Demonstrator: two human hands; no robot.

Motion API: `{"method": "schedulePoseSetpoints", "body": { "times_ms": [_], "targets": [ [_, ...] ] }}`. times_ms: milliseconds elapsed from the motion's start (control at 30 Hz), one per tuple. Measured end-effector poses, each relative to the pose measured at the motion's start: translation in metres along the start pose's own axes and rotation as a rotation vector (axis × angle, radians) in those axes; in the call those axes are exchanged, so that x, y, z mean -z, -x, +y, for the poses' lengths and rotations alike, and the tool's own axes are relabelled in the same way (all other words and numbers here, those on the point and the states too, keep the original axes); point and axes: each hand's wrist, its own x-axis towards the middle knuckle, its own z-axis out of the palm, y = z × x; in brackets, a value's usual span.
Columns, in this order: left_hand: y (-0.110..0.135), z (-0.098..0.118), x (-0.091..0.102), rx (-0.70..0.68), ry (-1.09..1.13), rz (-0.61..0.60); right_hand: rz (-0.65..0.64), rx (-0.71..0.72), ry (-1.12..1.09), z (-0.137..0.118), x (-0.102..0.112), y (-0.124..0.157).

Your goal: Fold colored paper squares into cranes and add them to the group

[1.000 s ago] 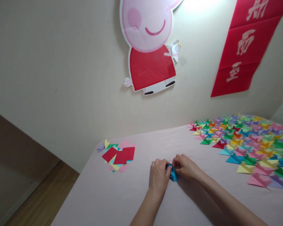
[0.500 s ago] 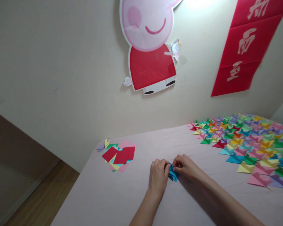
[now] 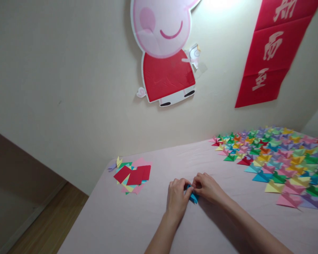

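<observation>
A small blue folded paper piece (image 3: 193,196) lies on the pale pink table (image 3: 127,222) between my two hands. My left hand (image 3: 177,197) has its fingers curled and pinches the paper's left side. From the right, my right hand (image 3: 207,187) pinches the same piece with closed fingers. Most of the paper is hidden by my fingers.
A loose stack of coloured paper squares (image 3: 134,174), red on top, lies at the table's far left. Several folded paper figures (image 3: 278,158) in many colours cover the right side. A cartoon pig cutout (image 3: 166,53) and a red banner (image 3: 270,53) hang on the wall. Wooden floor (image 3: 47,225) lies left.
My hands have closed in slightly on the blue paper, hiding more of it. The view has shifted a little; nothing else on the table moved.
</observation>
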Motion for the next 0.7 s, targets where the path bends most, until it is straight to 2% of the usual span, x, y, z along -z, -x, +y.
{"method": "schedulePoseSetpoints", "body": {
  "times_ms": [400,533,600,667,700],
  "targets": [
    [0.002,0.003,-0.001,0.032,0.102,0.032,0.036,0.066,-0.067,0.006,-0.005,0.009],
    [0.003,0.003,-0.013,0.184,0.392,0.133,0.214,0.084,-0.258,0.003,-0.003,0.017],
    [0.003,0.005,-0.021,0.291,0.646,0.096,0.297,0.095,-0.333,0.001,-0.003,0.018],
    [0.004,0.007,-0.028,0.381,0.907,0.019,0.336,0.113,-0.351,0.000,-0.004,0.019],
    [0.004,0.008,-0.030,0.418,0.970,0.001,0.343,0.120,-0.344,-0.001,-0.005,0.019]
  ]
}}
